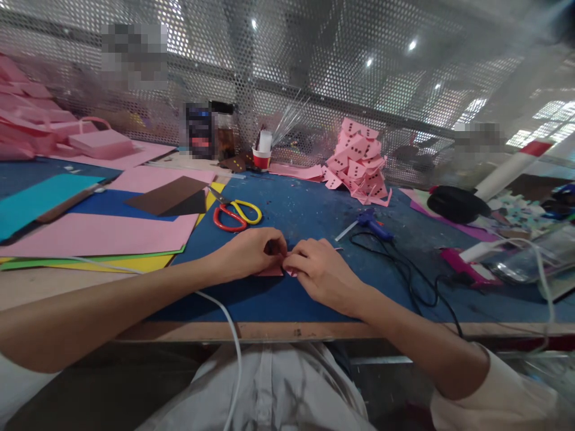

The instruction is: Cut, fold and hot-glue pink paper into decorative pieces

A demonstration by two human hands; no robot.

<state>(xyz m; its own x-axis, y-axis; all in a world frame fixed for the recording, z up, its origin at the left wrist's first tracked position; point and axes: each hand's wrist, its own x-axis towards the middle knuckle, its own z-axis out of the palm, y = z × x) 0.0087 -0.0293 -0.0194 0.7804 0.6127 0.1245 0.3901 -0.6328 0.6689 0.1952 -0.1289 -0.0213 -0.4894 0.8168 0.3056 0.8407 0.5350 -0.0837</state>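
Low over the blue tabletop [265, 302], my left hand [251, 251] and my right hand [321, 272] meet with fingertips nearly touching. Both are closed in a pinch on a small piece of pink paper [272, 272]; most of it is hidden by the fingers. Scissors [236, 215] with one red and one yellow handle lie beyond my left hand. To the right of my right hand rests a blue glue gun [372, 225] with a glue stick in its back. A pile of folded pink paper pieces with dark dots [357, 158] stands farther back.
Coloured paper sheets [99, 233] spread over the left side. A paper cup [262, 158] and a jar [226, 129] stand near the perforated metal screen [287, 66]. The glue gun's black cord [406, 263] loops rightward. A white cable [233, 335] hangs over the front edge.
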